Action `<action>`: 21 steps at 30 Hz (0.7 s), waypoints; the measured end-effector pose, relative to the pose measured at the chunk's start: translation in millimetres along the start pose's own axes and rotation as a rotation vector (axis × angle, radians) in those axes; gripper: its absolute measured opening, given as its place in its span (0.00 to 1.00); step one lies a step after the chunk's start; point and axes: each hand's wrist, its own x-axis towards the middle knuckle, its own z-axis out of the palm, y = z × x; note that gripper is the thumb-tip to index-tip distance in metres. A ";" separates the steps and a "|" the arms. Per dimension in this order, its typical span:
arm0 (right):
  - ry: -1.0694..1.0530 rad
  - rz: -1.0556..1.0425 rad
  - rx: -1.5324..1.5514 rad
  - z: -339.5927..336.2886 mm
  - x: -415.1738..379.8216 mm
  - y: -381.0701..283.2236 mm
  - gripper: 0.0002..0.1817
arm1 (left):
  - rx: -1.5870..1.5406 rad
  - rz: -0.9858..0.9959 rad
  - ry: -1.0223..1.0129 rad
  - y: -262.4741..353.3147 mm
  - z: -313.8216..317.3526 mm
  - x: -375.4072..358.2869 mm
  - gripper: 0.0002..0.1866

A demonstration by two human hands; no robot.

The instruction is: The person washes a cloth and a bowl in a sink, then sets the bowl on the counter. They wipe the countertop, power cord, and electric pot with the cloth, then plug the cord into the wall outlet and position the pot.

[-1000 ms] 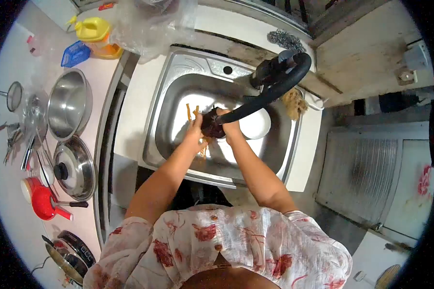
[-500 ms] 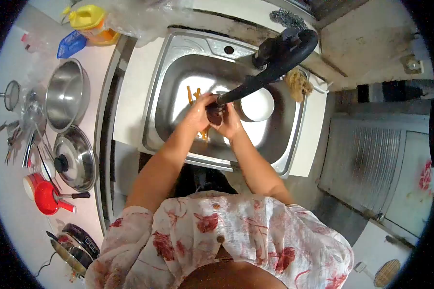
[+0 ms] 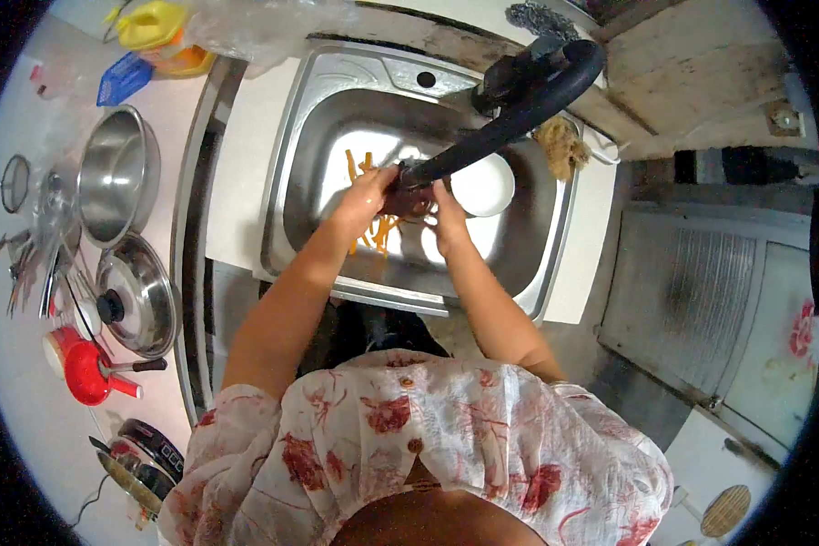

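Observation:
Over the sink [image 3: 278, 238], my left hand [image 3: 369, 198] grips the left side of a dark reddish-brown, wet-looking thing [image 3: 411, 202]. My right hand [image 3: 449, 220] is closed against its right side, thumb and fingers at its edge. The black faucet's [image 3: 491, 144] spout end hangs right above and covers part of this thing; I cannot tell its kind. Orange strips [image 3: 379, 235], like peelings, lie on the basin floor below and behind my left hand. A white bowl [image 3: 484, 185] stands in the basin just right of my right hand.
On the left counter are a steel bowl [image 3: 114, 177], a glass lid [image 3: 141, 296] with a black knob, a red pan [image 3: 86, 371] and several utensils. A yellow jug [image 3: 152, 25] stands at the back left. A tan scrubber [image 3: 561, 147] rests at the sink's right rim.
My hands have moved slightly apart, and more of the dark thing shows between them. More orange strips are visible below. The whole view has shifted a little.

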 end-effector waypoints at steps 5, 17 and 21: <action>-0.191 0.104 0.026 -7.4 20.2 15.6 0.14 | 0.460 -0.168 -0.014 39.9 9.6 -12.2 0.16; -0.143 -0.138 0.008 11.3 13.6 -2.4 0.09 | -0.400 0.008 0.079 10.8 -7.1 -8.4 0.12; -0.225 0.028 0.424 4.7 6.4 -6.8 0.10 | -0.615 -0.070 0.176 -9.2 -14.1 -6.0 0.10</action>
